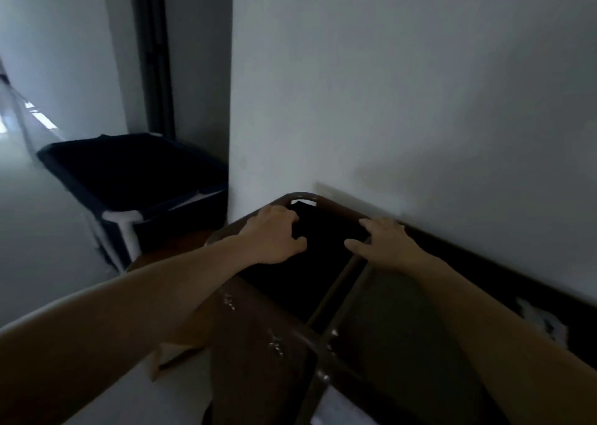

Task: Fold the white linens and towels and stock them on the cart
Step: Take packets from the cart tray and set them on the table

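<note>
Since cart (258, 327) at 5 o'clock shows no folded stack, best steady it first: left hand (274, 234) pinches dark bag (307, 263), right hand (381, 243) drapes over rim, grip unclear; white cloth (342, 405) at 6 o'clock.

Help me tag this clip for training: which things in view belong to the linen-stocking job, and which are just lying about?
Job: cart, its dark bag, left hand gripping the bag, right hand on the cart rail.
Lying about: navy bin beside the wall corner, brown cardboard on the floor.
</note>
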Demonstrator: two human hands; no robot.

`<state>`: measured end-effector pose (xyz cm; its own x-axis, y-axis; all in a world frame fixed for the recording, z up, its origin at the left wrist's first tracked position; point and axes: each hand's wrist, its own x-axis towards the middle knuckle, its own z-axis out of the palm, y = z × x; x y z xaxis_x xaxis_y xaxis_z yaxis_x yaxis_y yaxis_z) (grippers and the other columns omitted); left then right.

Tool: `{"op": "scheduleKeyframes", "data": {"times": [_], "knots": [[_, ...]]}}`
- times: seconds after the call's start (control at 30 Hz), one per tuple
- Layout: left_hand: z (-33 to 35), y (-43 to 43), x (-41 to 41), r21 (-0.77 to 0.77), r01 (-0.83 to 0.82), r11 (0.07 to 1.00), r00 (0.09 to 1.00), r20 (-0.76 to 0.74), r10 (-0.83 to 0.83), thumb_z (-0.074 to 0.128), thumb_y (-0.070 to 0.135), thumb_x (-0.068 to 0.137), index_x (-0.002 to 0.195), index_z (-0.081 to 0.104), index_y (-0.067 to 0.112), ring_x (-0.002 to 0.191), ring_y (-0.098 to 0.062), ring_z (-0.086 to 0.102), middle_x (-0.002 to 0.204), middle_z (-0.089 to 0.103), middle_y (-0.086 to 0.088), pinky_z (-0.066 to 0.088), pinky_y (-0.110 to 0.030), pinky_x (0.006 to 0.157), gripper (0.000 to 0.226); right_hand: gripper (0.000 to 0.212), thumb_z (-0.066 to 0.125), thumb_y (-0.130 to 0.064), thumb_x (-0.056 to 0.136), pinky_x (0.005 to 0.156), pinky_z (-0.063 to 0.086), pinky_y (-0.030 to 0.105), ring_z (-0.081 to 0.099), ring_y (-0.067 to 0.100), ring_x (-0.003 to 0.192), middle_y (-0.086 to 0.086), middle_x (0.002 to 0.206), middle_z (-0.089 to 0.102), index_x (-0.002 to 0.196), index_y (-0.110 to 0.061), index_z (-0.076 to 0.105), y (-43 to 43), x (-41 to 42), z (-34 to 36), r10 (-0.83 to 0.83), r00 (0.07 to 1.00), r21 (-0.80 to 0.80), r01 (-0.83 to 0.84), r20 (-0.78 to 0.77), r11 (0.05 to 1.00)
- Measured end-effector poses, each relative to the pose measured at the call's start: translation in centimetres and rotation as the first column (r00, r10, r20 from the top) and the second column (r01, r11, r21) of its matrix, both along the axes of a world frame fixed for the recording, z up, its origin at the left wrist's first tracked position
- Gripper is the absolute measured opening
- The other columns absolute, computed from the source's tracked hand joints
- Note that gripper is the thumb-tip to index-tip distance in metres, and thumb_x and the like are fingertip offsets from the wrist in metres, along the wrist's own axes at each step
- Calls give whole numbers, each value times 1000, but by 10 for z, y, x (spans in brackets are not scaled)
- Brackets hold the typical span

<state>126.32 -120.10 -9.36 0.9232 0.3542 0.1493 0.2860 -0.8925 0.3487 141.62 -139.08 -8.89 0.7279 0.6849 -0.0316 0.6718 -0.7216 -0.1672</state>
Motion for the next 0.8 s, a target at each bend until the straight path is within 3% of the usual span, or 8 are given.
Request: {"op": "scheduleKeyframes", "data": {"times": [0.1,0.27,0.4,0.63,0.8], "knots": [[-10,78,-61,52,-120,991,992,-28,121,55,51,87,132,53,17,131,-26,37,139,46,-5,39,-46,104,56,79,45,-66,93,120,19,54,11,26,151,5,164,17,155,-22,25,80,-44,0,75,997,-13,-74,31,997],[-37,186,-148,-1,-301,954,948,-113,299,53,56,88,147,38,20,144,-27,21,154,30,-5,29,-46,112,71,78,44,-67,93,120,17,55,9,27,151,5,164,17,155,-23,27,200,-111,-6,230,972,-40,-228,57,973],[-56,238,-187,-12,-379,925,918,-130,374,52,56,86,144,43,21,138,-27,30,148,36,-6,35,-44,109,69,78,40,-67,94,120,15,54,4,26,152,6,165,10,156,-23,22,268,-134,-17,305,952,-112,-302,10,947],[-88,308,-195,-66,-419,906,889,-231,395,55,50,84,112,55,19,122,-27,41,123,46,-3,43,-44,98,42,81,44,-69,92,119,17,55,6,26,151,4,165,12,156,-24,22,370,-129,-36,365,931,-176,-360,-4,916],[-105,370,-150,-91,-394,914,897,-252,362,55,52,85,138,47,19,133,-27,35,140,42,-5,39,-43,102,63,81,46,-67,92,119,19,54,9,27,151,4,165,11,156,-24,21,445,-91,-64,410,911,-203,-408,-34,890]]}}
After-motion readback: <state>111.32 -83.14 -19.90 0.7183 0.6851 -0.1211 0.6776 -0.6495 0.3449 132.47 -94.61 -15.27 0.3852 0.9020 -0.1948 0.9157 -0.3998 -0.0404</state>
